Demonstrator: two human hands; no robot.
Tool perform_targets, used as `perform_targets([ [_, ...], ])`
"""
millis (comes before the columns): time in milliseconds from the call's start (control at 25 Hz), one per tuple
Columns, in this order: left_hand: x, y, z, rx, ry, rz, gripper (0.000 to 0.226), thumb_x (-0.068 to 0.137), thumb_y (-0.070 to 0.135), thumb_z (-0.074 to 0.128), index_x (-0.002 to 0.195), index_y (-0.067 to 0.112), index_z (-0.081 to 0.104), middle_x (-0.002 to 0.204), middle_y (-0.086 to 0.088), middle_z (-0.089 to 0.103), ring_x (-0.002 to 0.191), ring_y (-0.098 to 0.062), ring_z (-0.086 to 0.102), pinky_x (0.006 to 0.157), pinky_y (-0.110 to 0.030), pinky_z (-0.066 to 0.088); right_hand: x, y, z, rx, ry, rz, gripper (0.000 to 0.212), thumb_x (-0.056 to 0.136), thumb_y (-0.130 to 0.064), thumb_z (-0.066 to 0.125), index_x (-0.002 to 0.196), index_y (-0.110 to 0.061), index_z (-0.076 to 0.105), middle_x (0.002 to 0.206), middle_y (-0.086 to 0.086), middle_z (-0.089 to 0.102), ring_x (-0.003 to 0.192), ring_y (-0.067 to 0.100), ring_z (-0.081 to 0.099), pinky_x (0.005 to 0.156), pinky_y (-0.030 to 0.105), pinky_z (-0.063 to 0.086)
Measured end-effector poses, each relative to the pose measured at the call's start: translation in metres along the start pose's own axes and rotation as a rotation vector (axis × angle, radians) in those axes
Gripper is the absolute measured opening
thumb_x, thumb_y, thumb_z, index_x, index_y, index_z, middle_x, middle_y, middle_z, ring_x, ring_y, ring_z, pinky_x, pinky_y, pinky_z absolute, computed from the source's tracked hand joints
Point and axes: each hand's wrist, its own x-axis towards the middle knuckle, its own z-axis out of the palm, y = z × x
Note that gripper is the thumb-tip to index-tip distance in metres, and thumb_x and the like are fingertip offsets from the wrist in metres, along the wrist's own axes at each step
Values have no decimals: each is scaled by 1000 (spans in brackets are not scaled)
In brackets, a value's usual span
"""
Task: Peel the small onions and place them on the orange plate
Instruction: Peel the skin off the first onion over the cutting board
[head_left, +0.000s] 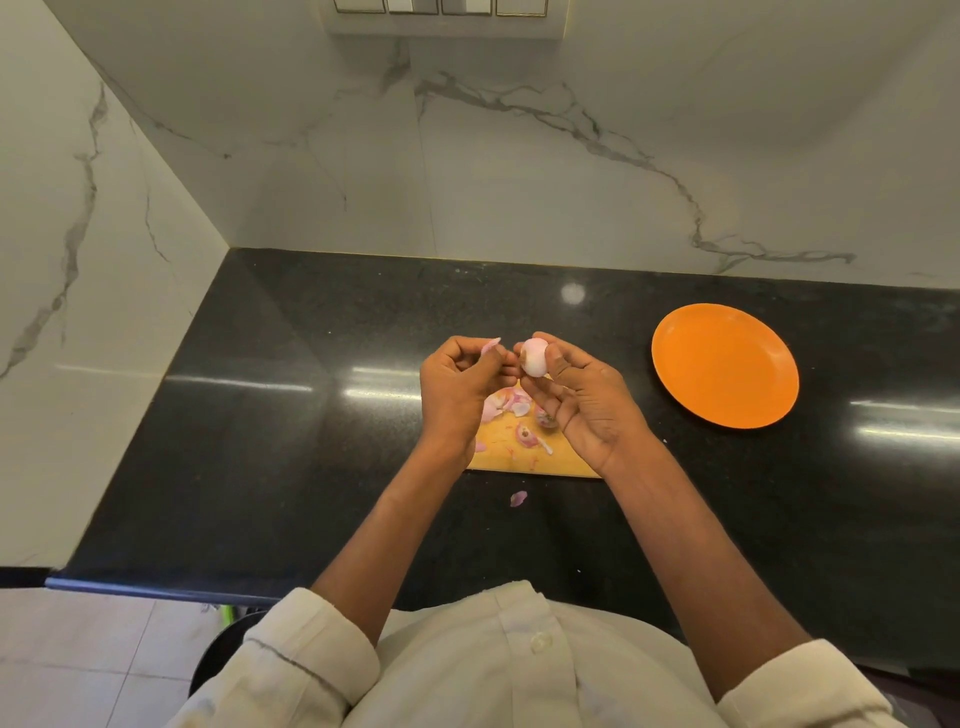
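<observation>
My right hand (582, 395) holds a small pale pink onion (533, 356) between thumb and fingers, raised above the wooden cutting board (535, 457). My left hand (457, 384) pinches a thin strip of pink onion skin (491, 345) just left of the onion. Loose pink peels (506, 402) lie on the board beneath my hands, and another small onion (545, 417) sits there partly hidden by my right hand. The orange plate (724, 366) rests on the black counter to the right, with nothing on it.
One stray peel (518, 498) lies on the black granite counter (291, 415) in front of the board. Marble walls rise behind and to the left. The counter's front edge runs just before my body.
</observation>
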Motion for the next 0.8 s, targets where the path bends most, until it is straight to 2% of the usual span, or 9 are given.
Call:
perform_targets([
  [80, 4, -7, -4, 37, 23, -31, 8, 102, 10, 72, 107, 5, 70, 94, -16, 79, 82, -26, 77, 77, -34, 63, 3, 2, -2, 28, 9, 44, 24, 104, -9, 59, 125, -4, 70, 124, 16, 76, 114, 31, 74, 104, 41, 57],
  [200, 8, -19, -11, 297, 67, -23, 10, 100, 12, 73, 110, 13, 71, 99, -8, 75, 80, -20, 76, 71, -31, 61, 11, 9, -8, 32, 54, 78, 27, 103, -3, 60, 128, -3, 71, 124, 17, 73, 117, 36, 72, 105, 43, 58],
  [360, 13, -34, -17, 584, 15, -24, 19, 98, 11, 73, 117, 17, 74, 111, 2, 75, 109, -14, 71, 92, -31, 60, 20, 18, -18, 19, 129, 97, 31, 103, 4, 57, 130, -3, 70, 127, 18, 69, 121, 35, 70, 103, 43, 58],
  [440, 13, -37, -17, 612, -41, -11, 23, 100, 14, 74, 122, 17, 74, 121, 4, 75, 119, -13, 68, 101, -32, 57, 20, 20, -18, 0, 144, 93, 31, 101, 4, 61, 130, -5, 70, 126, 16, 71, 119, 33, 71, 99, 40, 61],
  [520, 12, -35, -15, 586, -72, 28, 22, 102, 24, 73, 124, 19, 75, 121, 5, 76, 119, -12, 68, 104, -34, 56, 20, 23, -18, -77, 168, 76, 30, 98, 2, 66, 125, -9, 73, 125, 13, 73, 117, 29, 72, 97, 39, 62],
  [680, 10, -22, -9, 411, -201, 7, 28, 100, 27, 75, 125, 14, 76, 110, 0, 81, 103, -13, 77, 96, -37, 63, 15, 22, -18, -285, 175, -18, 31, 90, 2, 75, 116, -14, 79, 114, 2, 80, 112, 24, 75, 95, 42, 63],
  [800, 8, -14, -8, 376, -262, 2, 26, 100, 21, 76, 124, 11, 76, 107, -5, 82, 95, -21, 81, 91, -45, 66, 10, 15, -15, -427, 153, -118, 36, 86, 3, 79, 117, -16, 80, 109, -5, 81, 105, 14, 76, 86, 32, 63],
])
